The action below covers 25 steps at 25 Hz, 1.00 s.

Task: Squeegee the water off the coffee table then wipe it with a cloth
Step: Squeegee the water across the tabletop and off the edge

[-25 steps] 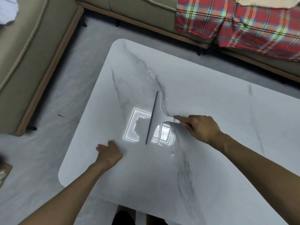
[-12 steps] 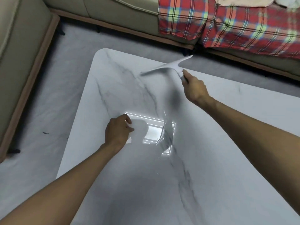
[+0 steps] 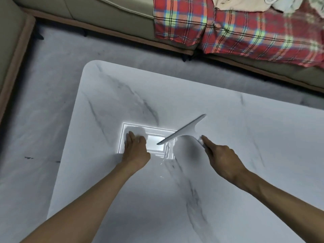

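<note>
A white marble-patterned coffee table [image 3: 236, 130] fills the view. My right hand [image 3: 222, 158] grips the handle of a white squeegee [image 3: 184, 130], whose blade slants across the table's middle, its lower left tip near a bright ceiling-light reflection. A thin streak of water [image 3: 164, 160] glistens just below the blade. My left hand [image 3: 135, 149] rests flat on the table, left of the blade, fingers together, holding nothing. No cloth for wiping is in sight on the table.
A beige sofa [image 3: 108, 13] runs along the far side, draped with a red plaid blanket [image 3: 236, 27] and pale fabrics [image 3: 242, 4]. Another sofa section [image 3: 10, 55] stands at the left. Grey floor [image 3: 43, 120] surrounds the table.
My right hand has brought the squeegee back from the table's far edge down to its middle. My left hand has opened from a loose fist and shifted slightly onto the bright reflection.
</note>
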Motion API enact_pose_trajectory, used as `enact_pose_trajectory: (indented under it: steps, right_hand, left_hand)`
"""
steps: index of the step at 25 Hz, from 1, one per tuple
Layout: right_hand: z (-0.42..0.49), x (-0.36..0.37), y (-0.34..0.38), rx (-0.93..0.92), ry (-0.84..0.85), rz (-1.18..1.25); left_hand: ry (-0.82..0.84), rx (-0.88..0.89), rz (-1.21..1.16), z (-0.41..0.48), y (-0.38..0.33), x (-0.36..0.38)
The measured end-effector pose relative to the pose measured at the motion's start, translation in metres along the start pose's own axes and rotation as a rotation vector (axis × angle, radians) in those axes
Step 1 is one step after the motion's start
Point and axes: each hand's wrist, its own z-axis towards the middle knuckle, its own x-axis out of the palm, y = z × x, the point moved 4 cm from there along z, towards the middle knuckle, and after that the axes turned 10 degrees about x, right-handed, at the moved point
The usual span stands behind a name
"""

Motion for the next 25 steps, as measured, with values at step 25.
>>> enact_pose_trajectory:
  steps: [25]
  right_hand:
    - [0.025, -0.038, -0.030, 0.137, -0.171, 0.257]
  left_hand:
    - [0.039, 0.015, -0.001, 0.004, -0.004, 0.005]
